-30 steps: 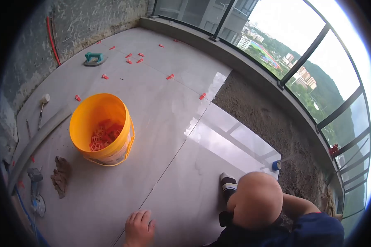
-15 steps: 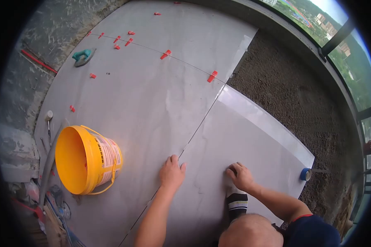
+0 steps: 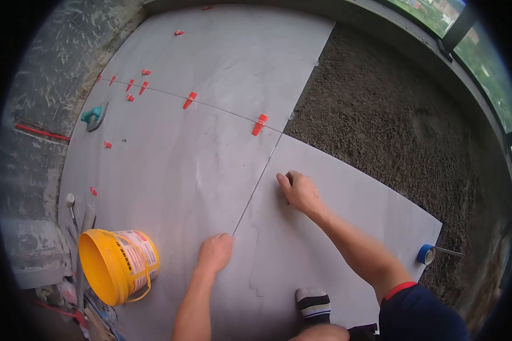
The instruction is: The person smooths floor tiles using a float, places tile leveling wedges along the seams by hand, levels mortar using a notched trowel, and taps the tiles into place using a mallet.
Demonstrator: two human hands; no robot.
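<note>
Near the bottom centre, my left hand (image 3: 215, 252) rests on the grey tiles at the lower end of the visible joint line, its fingers curled; what it holds, if anything, is hidden. My right hand (image 3: 299, 191) is over the large tile (image 3: 347, 227) right of the joint, thumb and fingers curled together around something dark and too small to make out. Red wedges (image 3: 259, 125) sit along the cross joint above. A striped sock (image 3: 313, 304) on my foot shows below my hands.
A yellow bucket (image 3: 104, 267) is tilted in view at the lower left. Blue tape (image 3: 426, 254) lies at the tile's right edge, beside rough mortar (image 3: 387, 125). A teal suction cup (image 3: 93, 116) and a mallet (image 3: 70, 200) are at the left.
The view has tilted down and shifted. My right hand has moved forward and left, towards the joint. My left hand is farther down the joint than half a second ago.
</note>
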